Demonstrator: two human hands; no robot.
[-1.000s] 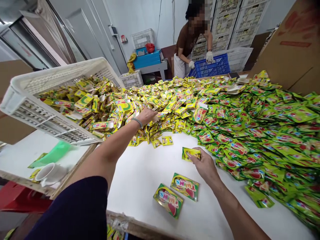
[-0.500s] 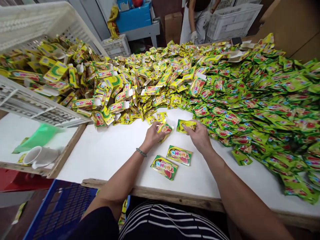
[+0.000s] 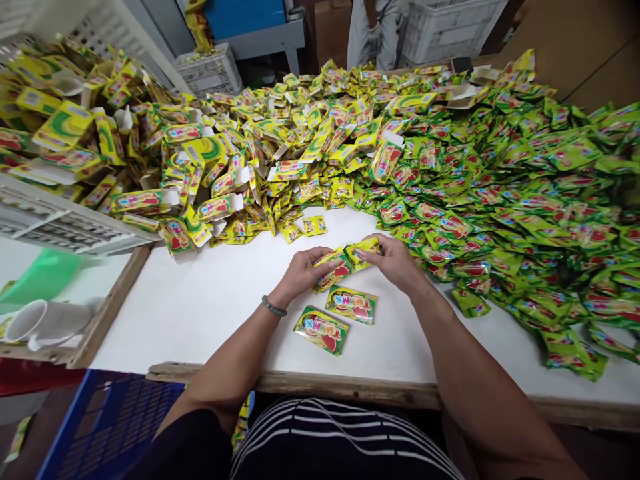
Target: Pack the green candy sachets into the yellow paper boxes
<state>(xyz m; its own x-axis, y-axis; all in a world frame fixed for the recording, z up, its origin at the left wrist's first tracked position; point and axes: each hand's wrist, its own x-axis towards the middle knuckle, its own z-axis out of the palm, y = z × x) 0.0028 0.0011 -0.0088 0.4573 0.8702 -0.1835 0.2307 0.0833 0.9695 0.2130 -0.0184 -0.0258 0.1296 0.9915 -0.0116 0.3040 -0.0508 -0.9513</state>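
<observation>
My left hand point(image 3: 306, 272) grips a small printed carton point(image 3: 338, 268), thumb across its front. Between the thumb and fingers of my right hand point(image 3: 395, 261) is a yellow sachet point(image 3: 364, 252); its near end meets the carton's right end, and I cannot tell how far inside it reaches. Just below my hands, two flat cartons lie face up on the white table: the upper carton point(image 3: 352, 304) and the lower carton point(image 3: 321, 331). Two loose yellow sachets rest beyond my left hand, one of them a flat sachet point(image 3: 315, 225).
Yellow cartons point(image 3: 210, 153) are heaped at the left and back, spilling from a white crate point(image 3: 65, 220). Green packets point(image 3: 500, 220) form a big pile on the right. A white mug point(image 3: 50, 323) lies tipped at left, above a blue crate point(image 3: 110, 420). Another person point(image 3: 375, 33) stands behind.
My right hand has brought the yellow sachet left to the carton's end, closing the gap between my hands. The view has shifted slightly. Both flat cartons stay on the table.
</observation>
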